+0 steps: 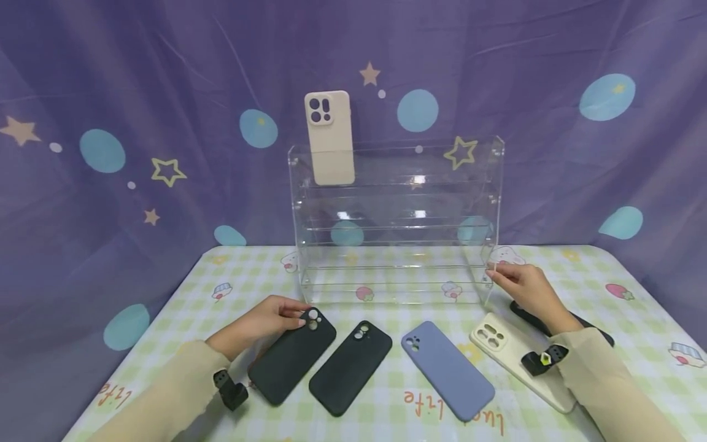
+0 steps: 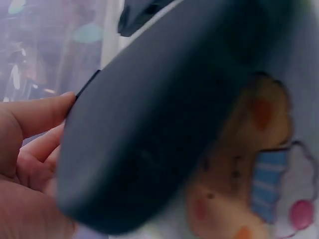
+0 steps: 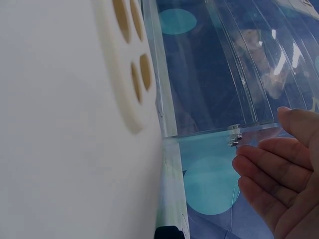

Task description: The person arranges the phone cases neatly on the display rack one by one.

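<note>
My left hand (image 1: 270,317) pinches a black phone case (image 1: 291,362) by its upper left edge, the thumb beside the camera cutouts. In the left wrist view this case (image 2: 149,129) looms large, slanting above the tablecloth. My right hand (image 1: 521,287) is at the lower right side panel of a clear acrylic tiered display rack (image 1: 397,267). The right wrist view has the panel's edge between the thumb and the fingers of this hand (image 3: 284,169). On the rack's top tier, at the left, a cream phone case (image 1: 334,147) stands upright with its camera cutouts at the top.
Across the front of the checked tablecloth (image 1: 210,319) lie a second black phone case (image 1: 350,371), a blue-grey one (image 1: 448,374) and another cream one (image 1: 510,353) below my right forearm. A further black case (image 1: 593,329) is partly hidden by that wrist. Behind hangs a purple curtain (image 1: 182,80).
</note>
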{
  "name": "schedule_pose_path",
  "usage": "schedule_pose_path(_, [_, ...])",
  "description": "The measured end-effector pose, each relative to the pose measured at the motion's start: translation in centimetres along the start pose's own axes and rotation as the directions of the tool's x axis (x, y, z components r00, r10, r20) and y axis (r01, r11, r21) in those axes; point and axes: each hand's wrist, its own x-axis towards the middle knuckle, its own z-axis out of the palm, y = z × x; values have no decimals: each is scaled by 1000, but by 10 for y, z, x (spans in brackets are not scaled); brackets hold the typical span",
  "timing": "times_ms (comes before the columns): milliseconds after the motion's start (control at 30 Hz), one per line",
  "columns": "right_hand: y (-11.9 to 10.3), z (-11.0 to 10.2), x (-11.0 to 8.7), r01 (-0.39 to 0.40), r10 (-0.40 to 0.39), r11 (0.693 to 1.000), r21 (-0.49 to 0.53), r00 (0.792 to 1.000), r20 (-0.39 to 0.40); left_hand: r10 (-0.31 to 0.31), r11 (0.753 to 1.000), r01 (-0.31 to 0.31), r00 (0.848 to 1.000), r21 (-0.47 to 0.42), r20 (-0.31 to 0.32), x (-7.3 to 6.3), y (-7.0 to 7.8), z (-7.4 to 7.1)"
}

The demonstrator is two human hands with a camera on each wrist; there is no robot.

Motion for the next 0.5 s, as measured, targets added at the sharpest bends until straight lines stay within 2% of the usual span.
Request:
schedule_pose_path(133, [0, 0, 0, -8, 8, 1000, 5, 1000, 3, -15, 999, 15, 1000, -38, 12, -1, 11, -6])
schedule_pose_path(300, [0, 1, 0, -4, 4, 1000, 2, 1000, 0, -7, 1000, 7, 1000, -22, 6, -2, 34, -19])
schedule_pose_path(500, [1, 0, 1, -10, 10, 1000, 6, 1000, 7, 49, 999, -47, 996, 20, -72, 6, 73, -30])
